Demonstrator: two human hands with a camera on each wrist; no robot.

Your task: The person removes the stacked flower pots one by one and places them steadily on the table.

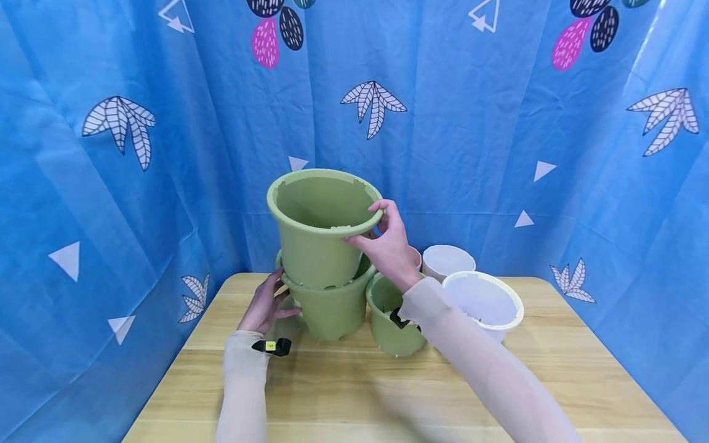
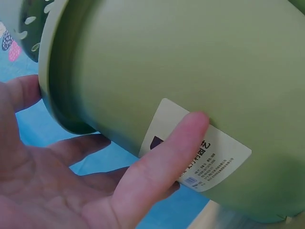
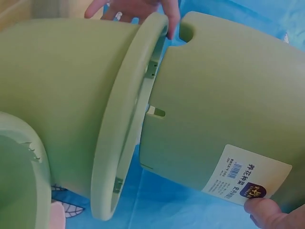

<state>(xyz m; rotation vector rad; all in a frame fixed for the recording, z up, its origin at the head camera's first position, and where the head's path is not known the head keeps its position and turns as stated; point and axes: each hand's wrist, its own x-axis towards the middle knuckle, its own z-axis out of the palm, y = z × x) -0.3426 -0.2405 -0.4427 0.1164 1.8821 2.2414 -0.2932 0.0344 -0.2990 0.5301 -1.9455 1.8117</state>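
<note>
Holding a large green flowerpot by the right side of its rim, my right hand keeps it over a second green flowerpot that stands on the table. The upper pot's slotted base is at the lower pot's mouth, slightly tilted, in the right wrist view. A white label shows on the upper pot's side, beside my right thumb. My left hand touches the lower pot's left side with fingers spread. In the left wrist view its thumb lies across that pot's label, with a fingertip at the rim.
A smaller green pot stands right of the stack, partly under my right forearm. Farther right are a white pot with a cream rim and a white pot; a pink pot is mostly hidden. Blue curtains surround the wooden table.
</note>
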